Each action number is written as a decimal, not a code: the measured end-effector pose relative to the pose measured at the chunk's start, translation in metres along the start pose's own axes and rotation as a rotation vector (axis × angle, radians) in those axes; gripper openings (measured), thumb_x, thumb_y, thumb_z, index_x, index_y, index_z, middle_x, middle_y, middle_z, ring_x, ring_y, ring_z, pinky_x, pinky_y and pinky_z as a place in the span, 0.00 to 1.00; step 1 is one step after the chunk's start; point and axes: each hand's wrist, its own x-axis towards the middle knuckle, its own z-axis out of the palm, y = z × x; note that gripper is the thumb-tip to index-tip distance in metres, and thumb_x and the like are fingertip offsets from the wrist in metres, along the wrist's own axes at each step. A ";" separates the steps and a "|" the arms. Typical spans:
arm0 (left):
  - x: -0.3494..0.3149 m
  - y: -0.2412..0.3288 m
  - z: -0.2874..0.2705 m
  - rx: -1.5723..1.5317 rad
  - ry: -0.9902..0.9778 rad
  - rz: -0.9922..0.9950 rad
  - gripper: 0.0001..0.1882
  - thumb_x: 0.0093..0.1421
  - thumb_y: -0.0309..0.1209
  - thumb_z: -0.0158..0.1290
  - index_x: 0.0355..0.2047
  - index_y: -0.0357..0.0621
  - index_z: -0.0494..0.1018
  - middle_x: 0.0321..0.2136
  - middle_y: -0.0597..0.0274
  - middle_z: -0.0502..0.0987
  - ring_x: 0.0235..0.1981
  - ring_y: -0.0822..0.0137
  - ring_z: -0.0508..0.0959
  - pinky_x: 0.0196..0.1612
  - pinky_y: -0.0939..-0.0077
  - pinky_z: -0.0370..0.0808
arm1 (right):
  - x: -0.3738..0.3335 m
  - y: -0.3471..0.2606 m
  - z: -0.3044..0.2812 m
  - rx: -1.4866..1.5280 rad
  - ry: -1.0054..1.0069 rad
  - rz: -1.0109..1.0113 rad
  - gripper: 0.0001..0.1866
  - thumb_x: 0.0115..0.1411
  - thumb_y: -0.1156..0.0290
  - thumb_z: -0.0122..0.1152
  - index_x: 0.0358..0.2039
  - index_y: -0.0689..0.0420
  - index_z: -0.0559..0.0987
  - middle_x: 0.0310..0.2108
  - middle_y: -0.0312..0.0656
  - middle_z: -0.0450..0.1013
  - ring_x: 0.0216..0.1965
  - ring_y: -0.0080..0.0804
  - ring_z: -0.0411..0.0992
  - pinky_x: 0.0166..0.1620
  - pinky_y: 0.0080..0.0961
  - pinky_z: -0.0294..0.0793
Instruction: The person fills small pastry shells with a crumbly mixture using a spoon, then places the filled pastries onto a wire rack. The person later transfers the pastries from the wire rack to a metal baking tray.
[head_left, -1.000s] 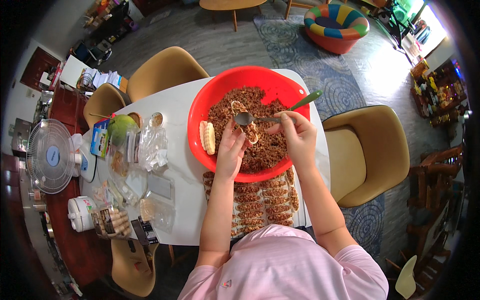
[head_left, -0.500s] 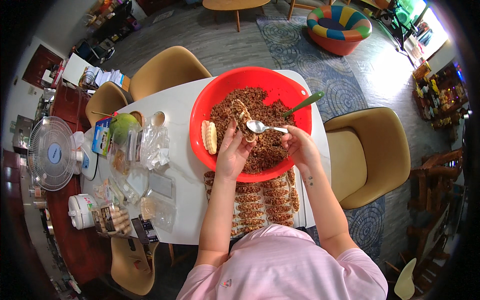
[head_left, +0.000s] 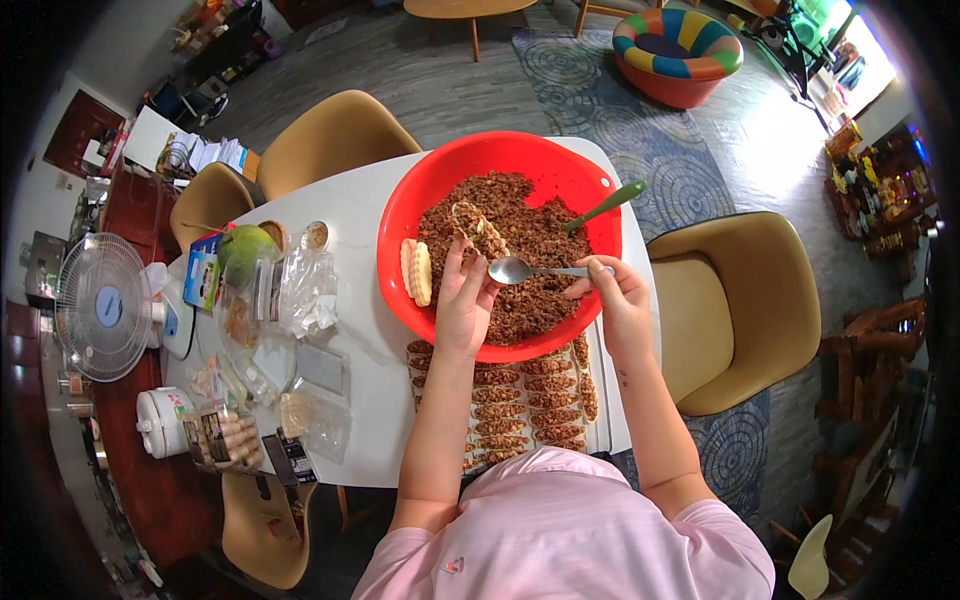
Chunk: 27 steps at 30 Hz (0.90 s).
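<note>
Over the large red bowl [head_left: 397, 185], my left hand [head_left: 464, 308] pinches a long pastry shell [head_left: 480, 228] with brown crumbly filling in it. A metal spoon [head_left: 511, 270] is gripped by its handle in my right hand [head_left: 624, 310]; the spoon's head lies close to my left fingers, below the shell. Loose brown crumbly mix [head_left: 520, 315] covers most of the bowl's floor. Against the bowl's left wall rest pale ridged shells [head_left: 416, 272], unfilled. A green-handled utensil [head_left: 608, 206] leans on the right rim, its lower end buried in the mix.
Rows of filled shells [head_left: 500, 413] lie on a tray between the bowl and me. Left on the white table [head_left: 365, 230] are plastic packages [head_left: 310, 295], a green fruit [head_left: 247, 252] and a fan [head_left: 108, 308]. A tan chair [head_left: 740, 310] stands at the right.
The spoon has turned from tilted over the shell to nearly level, below it. My right hand has shifted slightly right and down; the shell now sits angled higher in my left fingers.
</note>
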 end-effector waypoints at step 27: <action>-0.005 0.002 -0.002 -0.071 -0.117 -0.002 0.20 0.65 0.28 0.43 0.57 0.50 0.59 0.46 0.66 0.71 0.43 0.72 0.73 0.45 0.75 0.71 | 0.008 0.021 -0.023 0.333 0.048 0.170 0.11 0.62 0.70 0.49 0.37 0.65 0.76 0.23 0.43 0.76 0.25 0.24 0.73 0.33 0.17 0.69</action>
